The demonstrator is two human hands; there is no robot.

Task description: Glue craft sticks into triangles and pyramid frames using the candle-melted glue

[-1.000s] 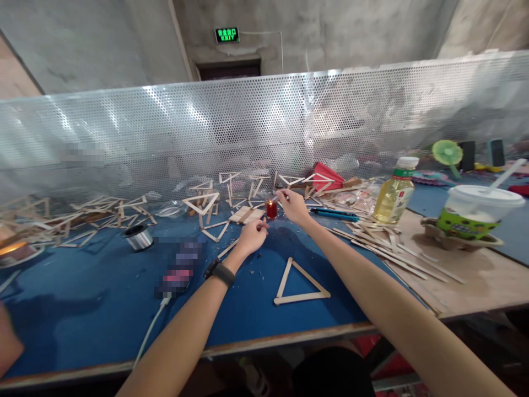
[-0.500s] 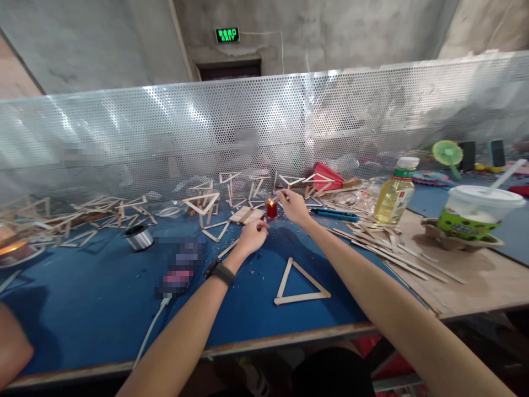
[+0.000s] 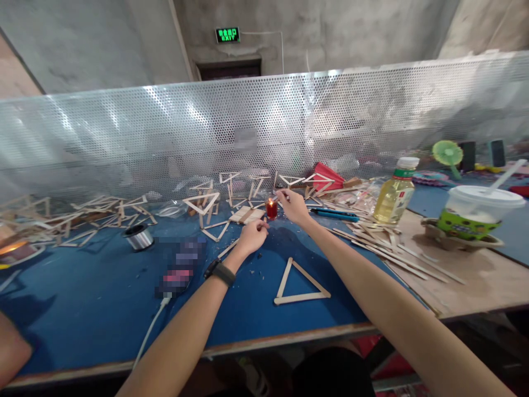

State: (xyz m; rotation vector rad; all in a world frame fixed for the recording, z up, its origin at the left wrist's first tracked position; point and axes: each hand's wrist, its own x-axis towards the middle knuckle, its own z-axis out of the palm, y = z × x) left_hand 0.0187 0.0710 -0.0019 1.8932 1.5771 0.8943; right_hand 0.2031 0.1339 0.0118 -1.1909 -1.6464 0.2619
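Observation:
A small red candle (image 3: 271,208) burns on the blue table, in the middle of the view. Just right of its flame is my right hand (image 3: 292,205), thumb and fingers pinched together; whatever they hold is too small to make out. My left hand (image 3: 253,237), a dark watch on its wrist, is in front of the candle to the left with its fingers curled closed. What may be in them is hidden. Beyond the left hand lies a flat bundle of wooden sticks (image 3: 247,215). A triangle of flat wooden sticks (image 3: 301,298) lies on the table nearer to me.
Stick frames (image 3: 202,203) stand along the back before a perforated metal screen (image 3: 198,127). Left are a wire spool (image 3: 139,238) and a blurred-out device (image 3: 182,270) on a cable. Right are blue pens (image 3: 334,214), loose sticks (image 3: 397,256), a bottle (image 3: 394,193) and a lidded cup (image 3: 471,215).
Both my hands stay where they were beside the candle. At the far left edge, another person's arm has shifted slightly and a bit of yellow has come into view.

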